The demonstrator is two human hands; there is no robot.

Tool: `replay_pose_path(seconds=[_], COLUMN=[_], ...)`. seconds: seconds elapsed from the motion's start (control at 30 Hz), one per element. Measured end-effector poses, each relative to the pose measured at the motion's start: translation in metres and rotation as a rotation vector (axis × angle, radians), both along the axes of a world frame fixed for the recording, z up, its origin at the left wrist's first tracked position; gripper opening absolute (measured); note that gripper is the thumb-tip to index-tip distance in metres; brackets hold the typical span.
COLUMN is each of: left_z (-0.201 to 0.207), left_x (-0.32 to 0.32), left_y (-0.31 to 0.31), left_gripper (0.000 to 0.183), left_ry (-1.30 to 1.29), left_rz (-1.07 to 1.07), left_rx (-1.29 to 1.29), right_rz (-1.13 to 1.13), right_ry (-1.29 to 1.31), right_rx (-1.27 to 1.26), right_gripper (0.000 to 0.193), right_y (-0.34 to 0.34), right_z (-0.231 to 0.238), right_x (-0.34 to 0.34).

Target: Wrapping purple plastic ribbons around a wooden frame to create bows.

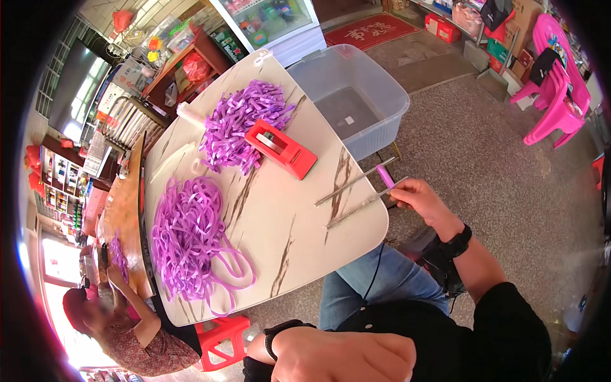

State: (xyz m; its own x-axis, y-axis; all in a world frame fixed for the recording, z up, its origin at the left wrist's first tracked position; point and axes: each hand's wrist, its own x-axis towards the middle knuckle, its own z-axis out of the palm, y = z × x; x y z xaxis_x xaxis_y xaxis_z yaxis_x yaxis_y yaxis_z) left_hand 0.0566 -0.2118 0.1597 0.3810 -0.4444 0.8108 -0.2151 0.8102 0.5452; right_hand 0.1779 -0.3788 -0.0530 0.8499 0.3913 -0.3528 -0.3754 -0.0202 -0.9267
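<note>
Two thin metal rods (349, 212) jut over the table's right edge, side by side. A short piece of purple ribbon (385, 176) sits across them near their outer ends. My right hand (420, 198) is closed in a pinch at the ribbon's near end, beside the tip of one rod. My left hand (344, 356) is close to me at the bottom, its back showing and its fingers curled out of sight. On the table are a heap of short purple ribbon pieces (245, 121), a loose tangle of long purple ribbon (191, 235) and a red tape dispenser (281, 149).
The marbled white table (267, 254) has a clear plastic bin (388, 102) beyond its right edge. A red stool (226, 340) stands at the near left. Another person (137, 331) sits at a wooden counter on the left. Pink chairs (557, 95) are at the far right.
</note>
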Motion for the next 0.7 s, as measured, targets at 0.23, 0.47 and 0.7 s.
replay_pose_path(seconds=[0.23, 0.47, 0.7], left_z=[-0.051, -0.144, -0.159], left_x=[0.007, 0.042, 0.054], left_y=[0.002, -0.004, -0.023], left_gripper=[0.022, 0.039, 0.047], left_ry=[0.775, 1.409, 1.511], left_rz=[0.32, 0.275, 0.148], left_rx=[0.016, 0.38, 0.253], right_rz=[0.018, 0.06, 0.054], right_ry=[-0.016, 0.002, 0.073], right_rx=[-0.002, 0.054, 0.093], right_gripper=[0.024, 0.018, 0.016], right_y=[-0.005, -0.005, -0.006], right_z=[-0.002, 0.0, 0.004], right_x=[0.002, 0.002, 0.0])
